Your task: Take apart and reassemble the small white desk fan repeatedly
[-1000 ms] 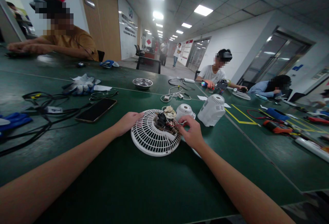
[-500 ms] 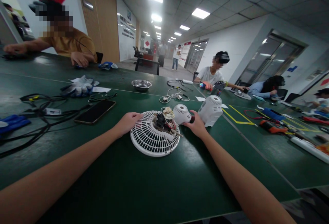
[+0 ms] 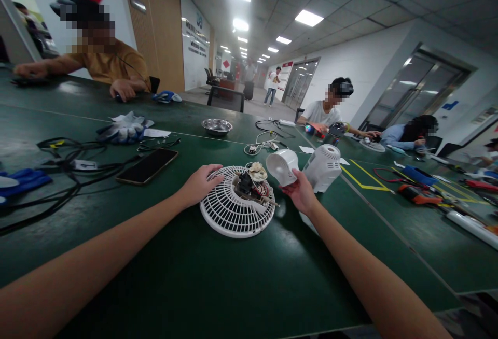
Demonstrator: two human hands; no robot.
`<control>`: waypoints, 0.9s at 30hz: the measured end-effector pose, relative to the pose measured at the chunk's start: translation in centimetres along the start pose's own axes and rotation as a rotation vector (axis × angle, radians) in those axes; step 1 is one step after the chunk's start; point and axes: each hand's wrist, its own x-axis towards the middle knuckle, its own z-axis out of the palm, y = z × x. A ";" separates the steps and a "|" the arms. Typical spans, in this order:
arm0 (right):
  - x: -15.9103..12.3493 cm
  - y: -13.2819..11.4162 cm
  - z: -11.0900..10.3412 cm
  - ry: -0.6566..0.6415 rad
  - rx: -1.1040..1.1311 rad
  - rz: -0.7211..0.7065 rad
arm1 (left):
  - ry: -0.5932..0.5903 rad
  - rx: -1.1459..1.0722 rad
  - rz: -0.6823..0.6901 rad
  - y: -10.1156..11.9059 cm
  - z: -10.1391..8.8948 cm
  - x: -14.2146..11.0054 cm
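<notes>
Watching by head camera from a distance, I have a white fan grille [image 3: 221,209] before me on a green table [image 3: 210,287], a bare motor [image 3: 249,186] seated at its middle and a thin metal shaft [image 3: 272,202] jutting toward the right. My left hand [image 3: 203,183] touches the grille's left rim, fingers extended over the slats; whether they pinch the edge or merely rest on it, I cannot tell. My right hand [image 3: 299,192] grips a round white cover [image 3: 283,167] just right of the grille, fingers closed around its side and the open mouth turned toward the motor; I cannot tell whether the cover clears the table. Farther right of the grille, beyond that hand, a white fan housing [image 3: 322,168] stands upright. Behind the grille lies a coiled white cord [image 3: 262,144], with a shiny metal bowl [image 3: 217,127] farther back and to the left. Left of the grille, a dark phone [image 3: 148,166] lies face up near tangled black cables [image 3: 72,165], and a pair of work gloves [image 3: 126,127] sits beyond it. Across the table, well past the grille, a person in a mustard shirt [image 3: 112,64] works at left and another in a white shirt [image 3: 321,113] at right.
</notes>
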 end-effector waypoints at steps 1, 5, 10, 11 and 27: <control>-0.7 -0.5 0.7 -0.041 0.103 0.009 | 0.007 0.084 0.076 0.3 -0.1 -0.1; -3.3 -2.4 3.1 -0.116 0.211 -0.127 | -0.098 0.238 0.334 1.2 -0.4 -0.6; -4.7 -3.5 4.0 0.012 -0.003 -0.392 | -0.224 0.250 0.426 1.3 -0.3 -0.7; -4.7 -3.5 4.0 0.021 -0.008 -0.403 | -0.232 0.251 0.428 1.2 -0.2 -0.7; -5.4 -3.9 4.1 -0.225 -0.382 -0.540 | -0.191 0.295 0.434 1.9 0.0 -0.7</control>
